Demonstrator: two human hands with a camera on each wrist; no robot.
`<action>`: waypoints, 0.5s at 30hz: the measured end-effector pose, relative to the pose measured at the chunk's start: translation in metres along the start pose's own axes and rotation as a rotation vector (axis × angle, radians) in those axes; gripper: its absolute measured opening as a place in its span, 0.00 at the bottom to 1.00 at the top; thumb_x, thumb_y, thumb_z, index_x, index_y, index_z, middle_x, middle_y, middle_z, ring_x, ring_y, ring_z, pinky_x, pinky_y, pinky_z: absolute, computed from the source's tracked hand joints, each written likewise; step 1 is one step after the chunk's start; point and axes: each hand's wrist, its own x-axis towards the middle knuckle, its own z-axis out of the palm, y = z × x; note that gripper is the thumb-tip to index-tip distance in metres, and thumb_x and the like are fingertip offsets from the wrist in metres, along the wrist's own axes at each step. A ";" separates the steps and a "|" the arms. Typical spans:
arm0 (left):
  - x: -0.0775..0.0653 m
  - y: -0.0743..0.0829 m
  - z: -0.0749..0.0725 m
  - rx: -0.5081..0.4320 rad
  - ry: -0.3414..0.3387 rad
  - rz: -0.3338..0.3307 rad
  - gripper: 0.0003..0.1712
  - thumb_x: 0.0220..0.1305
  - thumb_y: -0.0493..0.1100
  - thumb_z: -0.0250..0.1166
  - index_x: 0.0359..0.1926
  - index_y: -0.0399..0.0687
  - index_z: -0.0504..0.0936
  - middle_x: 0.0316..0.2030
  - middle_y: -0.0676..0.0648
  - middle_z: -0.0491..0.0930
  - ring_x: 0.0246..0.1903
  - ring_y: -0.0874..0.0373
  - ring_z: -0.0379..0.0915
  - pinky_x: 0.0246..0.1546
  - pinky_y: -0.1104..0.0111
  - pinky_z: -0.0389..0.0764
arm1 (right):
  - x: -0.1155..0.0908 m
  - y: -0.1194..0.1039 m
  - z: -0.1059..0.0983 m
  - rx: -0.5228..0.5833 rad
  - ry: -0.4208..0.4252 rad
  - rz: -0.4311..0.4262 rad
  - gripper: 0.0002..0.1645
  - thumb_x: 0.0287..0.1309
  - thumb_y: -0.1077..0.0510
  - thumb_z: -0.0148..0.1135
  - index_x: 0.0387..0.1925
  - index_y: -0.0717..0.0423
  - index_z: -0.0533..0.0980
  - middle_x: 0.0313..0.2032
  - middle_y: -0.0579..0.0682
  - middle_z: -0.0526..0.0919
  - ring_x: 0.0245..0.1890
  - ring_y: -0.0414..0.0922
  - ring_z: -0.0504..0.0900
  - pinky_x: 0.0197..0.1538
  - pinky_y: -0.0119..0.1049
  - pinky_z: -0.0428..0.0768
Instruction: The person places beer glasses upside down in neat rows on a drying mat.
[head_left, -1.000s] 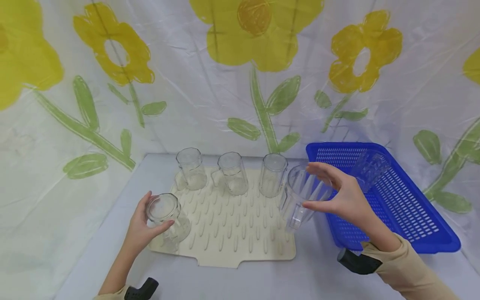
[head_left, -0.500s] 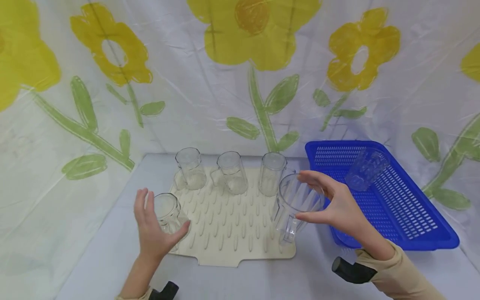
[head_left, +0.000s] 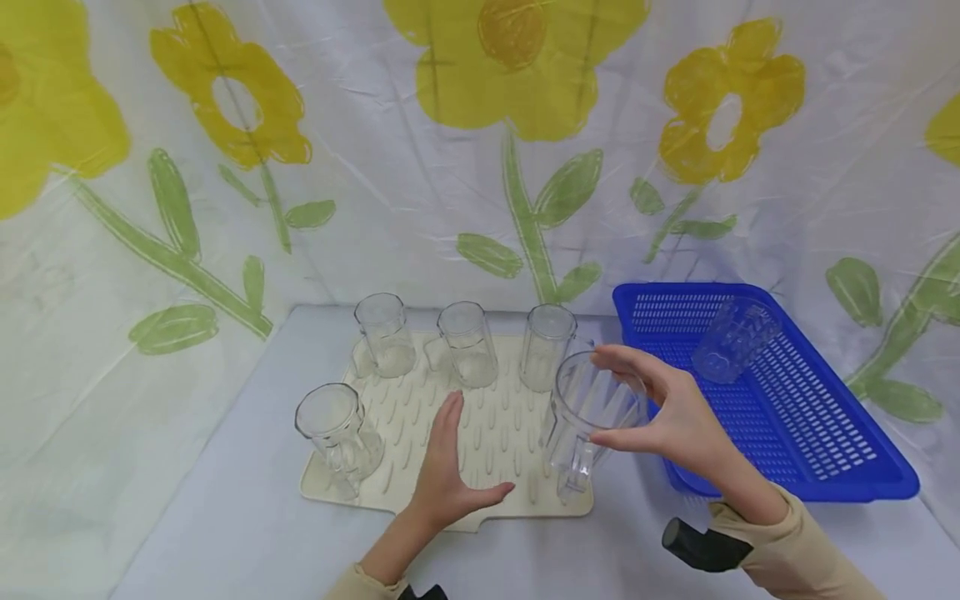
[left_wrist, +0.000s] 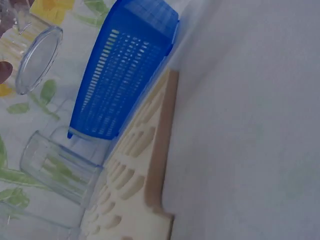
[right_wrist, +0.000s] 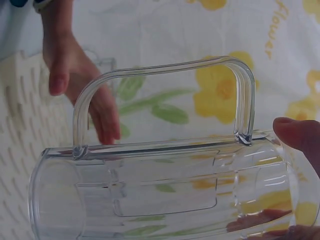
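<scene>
In the head view my right hand (head_left: 667,408) grips a clear glass mug (head_left: 588,400) near its rim, between thumb and fingers, above the right side of a cream drying mat (head_left: 517,492). The right wrist view shows this mug (right_wrist: 165,195) close up, with its handle toward the left hand (right_wrist: 75,75). My left hand (head_left: 446,475) hovers over the front middle of the mat, fingers straight, thumb spread, holding nothing. Another glass mug (head_left: 341,433) stands on the mat's front left corner. Three more, a left mug (head_left: 386,337), middle mug (head_left: 468,346) and right mug (head_left: 547,350), line its back edge.
A blue perforated basket (head_left: 832,450) stands right of the mat, with one clear glass (head_left: 731,346) leaning inside at its back. The white table (head_left: 232,467) meets a flower-printed cloth (head_left: 352,208) behind the mugs.
My left hand has let go of the front left mug and moved right over the mat. My right hand has brought its mug slightly left and nearer, then held almost still.
</scene>
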 end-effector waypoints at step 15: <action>0.006 0.027 0.040 -0.270 -0.135 -0.033 0.62 0.27 0.45 0.77 0.64 0.35 0.51 0.61 0.43 0.56 0.59 0.48 0.54 0.56 0.57 0.61 | -0.002 0.001 0.011 0.076 -0.021 -0.059 0.46 0.29 0.68 0.75 0.56 0.63 0.67 0.48 0.57 0.75 0.49 0.43 0.71 0.52 0.28 0.68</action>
